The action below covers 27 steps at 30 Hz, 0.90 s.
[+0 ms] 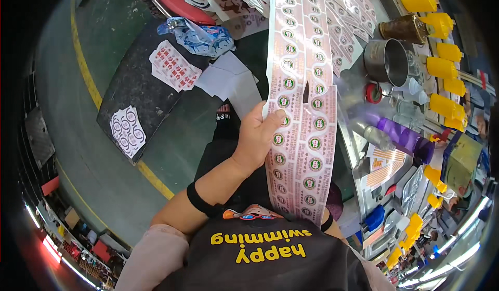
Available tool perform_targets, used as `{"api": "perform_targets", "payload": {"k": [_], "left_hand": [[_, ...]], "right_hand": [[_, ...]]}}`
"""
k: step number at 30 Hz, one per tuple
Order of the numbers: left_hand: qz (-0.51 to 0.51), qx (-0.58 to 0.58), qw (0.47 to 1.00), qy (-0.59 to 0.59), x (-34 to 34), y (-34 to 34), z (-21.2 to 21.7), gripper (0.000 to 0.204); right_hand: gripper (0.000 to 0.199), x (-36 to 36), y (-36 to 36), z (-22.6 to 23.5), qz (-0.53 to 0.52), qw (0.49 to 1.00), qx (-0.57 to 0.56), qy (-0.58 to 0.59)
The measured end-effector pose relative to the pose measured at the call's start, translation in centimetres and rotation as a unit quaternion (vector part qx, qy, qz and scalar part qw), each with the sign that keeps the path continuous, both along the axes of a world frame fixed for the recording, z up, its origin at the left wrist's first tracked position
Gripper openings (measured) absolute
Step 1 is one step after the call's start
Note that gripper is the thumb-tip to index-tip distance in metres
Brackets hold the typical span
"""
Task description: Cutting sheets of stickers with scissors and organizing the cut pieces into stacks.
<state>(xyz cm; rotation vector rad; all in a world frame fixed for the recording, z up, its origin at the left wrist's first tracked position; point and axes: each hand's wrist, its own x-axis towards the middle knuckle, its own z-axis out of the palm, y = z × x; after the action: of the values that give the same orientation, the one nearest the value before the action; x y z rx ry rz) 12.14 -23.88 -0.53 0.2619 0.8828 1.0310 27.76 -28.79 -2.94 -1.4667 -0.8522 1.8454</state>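
Observation:
My left hand point(260, 137) is closed on the left edge of a long printed label sheet point(296, 171), its thumb lying on the front. The sheet is pale pink and white, with columns of round green-and-red badges. It stretches from the top of the view down to my dark apron. A narrow dark slit shows between two of its columns, and a stepped edge lies on its right side. My right hand is hidden behind the sheet; only a bit of that forearm point(332, 228) with a black band shows beside the sheet's lower end.
To the left, a dark board point(138, 91) bears small printed sheets point(175, 66) and a blue patterned bag point(205, 40). More label sheets point(351, 28) lie at the far end. On the right, a metal bench holds a steel pot point(385, 62), a purple bottle point(405, 137) and yellow containers point(442, 67).

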Motion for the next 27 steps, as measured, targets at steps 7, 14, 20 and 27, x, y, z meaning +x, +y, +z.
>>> {"api": "perform_targets", "payload": {"k": [7, 14, 20, 27], "left_hand": [[-0.012, 0.001, 1.0, 0.006, 0.2, -0.5, 0.0, 0.021], [0.0, -0.007, 1.0, -0.022, 0.1, -0.4, -0.1, 0.021], [-0.004, -0.014, 0.999, -0.035, 0.0, -0.7, 0.0, 0.021], [-0.012, -0.011, 1.0, -0.026, -0.1, -0.8, 0.1, 0.021]], "right_hand": [[0.035, -0.3, 0.1, 0.1, -0.02, 1.0, 0.009, 0.001], [0.035, -0.7, 0.3, 0.1, -0.037, 0.999, 0.019, 0.002], [0.035, -1.0, 0.3, 0.5, -0.051, 0.998, 0.027, 0.004], [0.035, -1.4, 0.3, 0.9, -0.067, 0.997, 0.035, 0.005]]}}
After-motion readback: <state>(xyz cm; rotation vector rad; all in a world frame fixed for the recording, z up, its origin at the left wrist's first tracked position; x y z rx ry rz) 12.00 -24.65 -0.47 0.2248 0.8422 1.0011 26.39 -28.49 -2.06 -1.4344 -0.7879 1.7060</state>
